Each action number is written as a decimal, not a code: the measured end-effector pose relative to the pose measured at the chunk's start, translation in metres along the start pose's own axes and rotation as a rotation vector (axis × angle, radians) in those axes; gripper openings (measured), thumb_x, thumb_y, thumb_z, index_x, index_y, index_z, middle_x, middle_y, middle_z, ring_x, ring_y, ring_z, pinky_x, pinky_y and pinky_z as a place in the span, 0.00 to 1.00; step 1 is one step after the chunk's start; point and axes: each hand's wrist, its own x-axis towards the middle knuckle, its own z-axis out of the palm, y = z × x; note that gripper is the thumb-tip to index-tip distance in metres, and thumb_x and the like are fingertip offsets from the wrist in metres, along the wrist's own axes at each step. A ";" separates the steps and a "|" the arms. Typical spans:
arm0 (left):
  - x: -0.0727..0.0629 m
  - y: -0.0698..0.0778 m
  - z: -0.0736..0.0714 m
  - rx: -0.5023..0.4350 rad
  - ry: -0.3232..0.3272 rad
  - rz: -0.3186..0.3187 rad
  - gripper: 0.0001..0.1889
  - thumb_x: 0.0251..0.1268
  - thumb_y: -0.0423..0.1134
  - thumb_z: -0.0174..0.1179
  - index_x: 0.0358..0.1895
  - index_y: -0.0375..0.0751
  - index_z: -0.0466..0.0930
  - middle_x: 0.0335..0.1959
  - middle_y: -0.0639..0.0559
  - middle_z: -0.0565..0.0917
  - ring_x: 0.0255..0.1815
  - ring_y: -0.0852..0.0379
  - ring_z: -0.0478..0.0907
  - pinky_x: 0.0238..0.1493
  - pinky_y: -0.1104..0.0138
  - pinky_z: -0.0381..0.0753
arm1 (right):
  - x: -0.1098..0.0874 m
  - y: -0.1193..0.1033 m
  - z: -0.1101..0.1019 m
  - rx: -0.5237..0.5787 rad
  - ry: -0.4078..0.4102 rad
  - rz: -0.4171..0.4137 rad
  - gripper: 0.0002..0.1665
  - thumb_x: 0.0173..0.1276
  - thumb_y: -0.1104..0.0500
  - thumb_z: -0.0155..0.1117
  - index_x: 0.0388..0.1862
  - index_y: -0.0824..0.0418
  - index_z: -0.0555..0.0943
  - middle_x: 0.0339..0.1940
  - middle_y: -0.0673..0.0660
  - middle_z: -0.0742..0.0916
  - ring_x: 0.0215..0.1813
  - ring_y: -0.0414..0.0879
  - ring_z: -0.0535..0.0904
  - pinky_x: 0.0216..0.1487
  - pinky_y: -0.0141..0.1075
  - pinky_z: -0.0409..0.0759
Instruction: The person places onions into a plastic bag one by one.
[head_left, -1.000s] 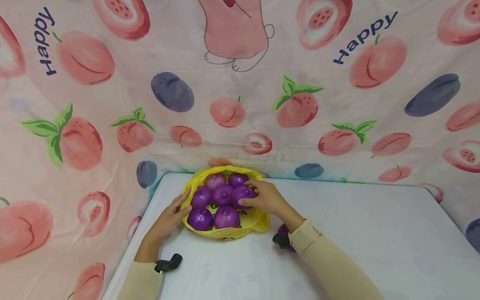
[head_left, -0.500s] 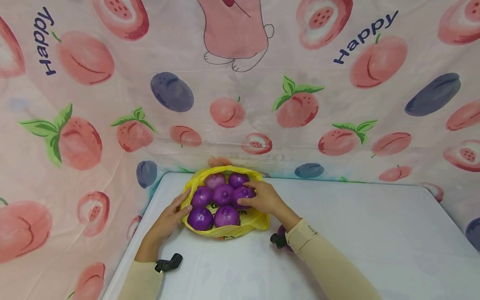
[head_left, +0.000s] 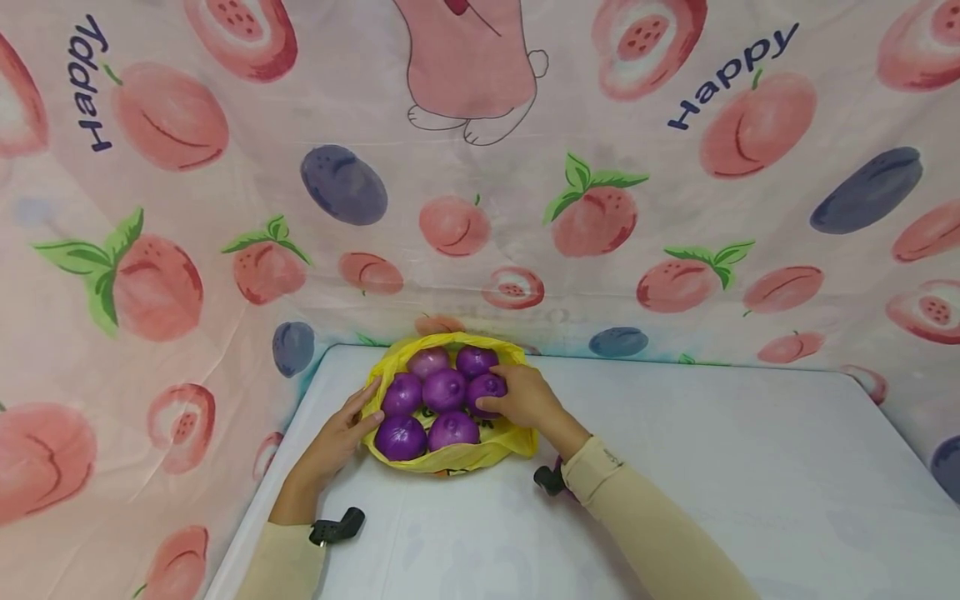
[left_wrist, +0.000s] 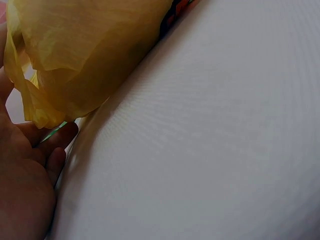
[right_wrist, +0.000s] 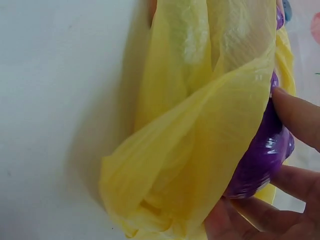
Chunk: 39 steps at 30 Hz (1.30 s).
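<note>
A yellow plastic bag (head_left: 480,457) lies on the table with its mouth spread wide, and several shiny purple onions (head_left: 444,389) sit in it. At the bag's right side my right hand (head_left: 525,397) holds one onion (head_left: 486,387) between thumb and fingers. The right wrist view shows this onion (right_wrist: 260,155) in the fingers behind the bag's wall (right_wrist: 200,130). My left hand (head_left: 337,433) rests against the bag's left rim with fingers loosely extended. In the left wrist view, the left hand (left_wrist: 25,170) lies beside the hanging plastic (left_wrist: 85,65).
The white table (head_left: 712,467) extends to the right. Partly hidden behind the right sleeve (head_left: 637,500), a purple thing (head_left: 561,468) lies by the black wrist camera (head_left: 549,480). A fruit-printed cloth (head_left: 517,192) hangs behind and to the left.
My right hand and forearm have shifted slightly left, still holding the onion; the onions near it have moved a little. The left hand stays in place.
</note>
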 end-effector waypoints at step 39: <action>0.002 -0.005 0.000 -0.004 0.005 0.019 0.34 0.76 0.52 0.58 0.80 0.69 0.56 0.85 0.49 0.48 0.86 0.40 0.39 0.82 0.38 0.41 | -0.024 -0.006 -0.026 -0.048 -0.016 -0.076 0.37 0.73 0.42 0.65 0.74 0.59 0.73 0.68 0.63 0.82 0.71 0.62 0.75 0.72 0.59 0.72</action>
